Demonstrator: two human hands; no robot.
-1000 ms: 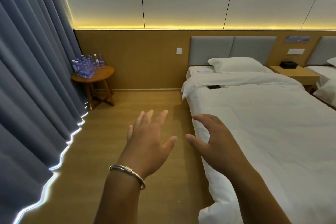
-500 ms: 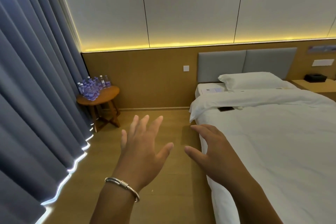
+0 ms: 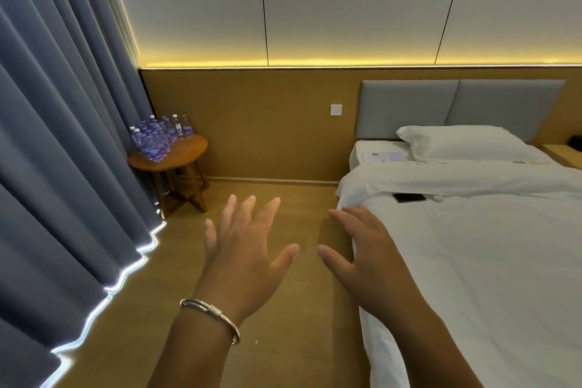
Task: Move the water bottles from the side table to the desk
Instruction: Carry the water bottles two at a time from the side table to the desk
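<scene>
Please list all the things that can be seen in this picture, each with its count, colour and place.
water bottles: a cluster, exact count unclear, clear with purple labels, standing on the side table
side table: one, round, brown wood, far left corner beside the curtain
curtain: one, grey-blue, along the left side
bed: one, white bedding, right side
pillow: one, white, at the head of the bed
headboard: two grey padded panels, on the wall behind the pillow
dark flat object: one, black, lying on the bed cover
wall switch: one, white, on the brown wall panel
bracelet: one, silver, on the left wrist
left hand: open, empty, over the floor
right hand: open, empty, at the bed edge
</scene>
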